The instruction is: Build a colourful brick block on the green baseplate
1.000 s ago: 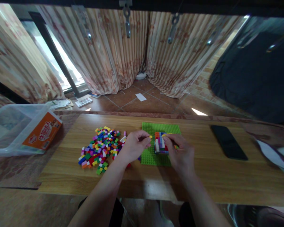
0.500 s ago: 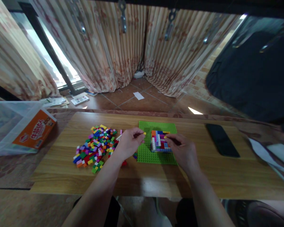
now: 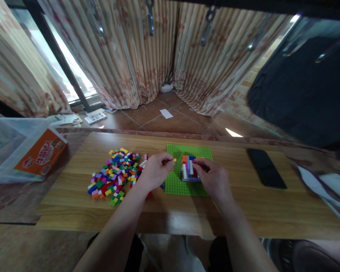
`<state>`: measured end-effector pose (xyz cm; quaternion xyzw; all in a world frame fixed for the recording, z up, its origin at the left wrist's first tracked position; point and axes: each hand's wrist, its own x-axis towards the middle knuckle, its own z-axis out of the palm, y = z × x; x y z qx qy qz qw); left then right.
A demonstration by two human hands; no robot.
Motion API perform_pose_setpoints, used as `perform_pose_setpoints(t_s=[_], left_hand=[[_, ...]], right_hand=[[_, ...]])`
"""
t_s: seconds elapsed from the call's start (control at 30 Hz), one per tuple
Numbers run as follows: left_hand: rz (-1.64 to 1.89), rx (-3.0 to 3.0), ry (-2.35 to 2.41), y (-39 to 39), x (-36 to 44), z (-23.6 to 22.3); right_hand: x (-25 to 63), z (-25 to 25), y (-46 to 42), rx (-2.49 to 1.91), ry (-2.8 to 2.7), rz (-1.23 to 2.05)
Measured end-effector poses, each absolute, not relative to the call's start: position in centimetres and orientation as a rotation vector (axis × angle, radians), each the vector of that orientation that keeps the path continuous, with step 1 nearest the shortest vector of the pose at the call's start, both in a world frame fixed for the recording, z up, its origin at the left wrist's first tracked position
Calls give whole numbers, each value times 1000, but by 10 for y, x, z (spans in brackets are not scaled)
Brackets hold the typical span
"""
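Observation:
My left hand is closed in a pinch around a small yellow toy brick, held above the left part of the green baseplate. On the plate stands a low block of multicoloured bricks, with orange, blue, white and red pieces showing. My right hand pinches at the top of this block, covering its right side. What lies between those fingertips is hidden. To the left, a heap of loose bricks spreads over the table, partly behind my left forearm.
A black phone lies right of the plate, with white paper beyond it. At the far left stands a clear plastic bin with an orange label. The wooden table ends at a front edge close to my legs.
My right hand has moved a little left over the brick block, and the yellow brick seen at its fingertips is now out of sight. My left hand has barely moved.

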<state>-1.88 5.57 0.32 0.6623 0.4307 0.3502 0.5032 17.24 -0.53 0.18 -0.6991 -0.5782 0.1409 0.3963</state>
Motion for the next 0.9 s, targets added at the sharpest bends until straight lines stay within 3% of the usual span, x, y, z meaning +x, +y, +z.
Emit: perform_pose_setpoints(t_s=[0.9], left_hand=[[791,1725,1028,48,-9,-2]], right_hand=[[165,-10,5,-1748,-971,580]])
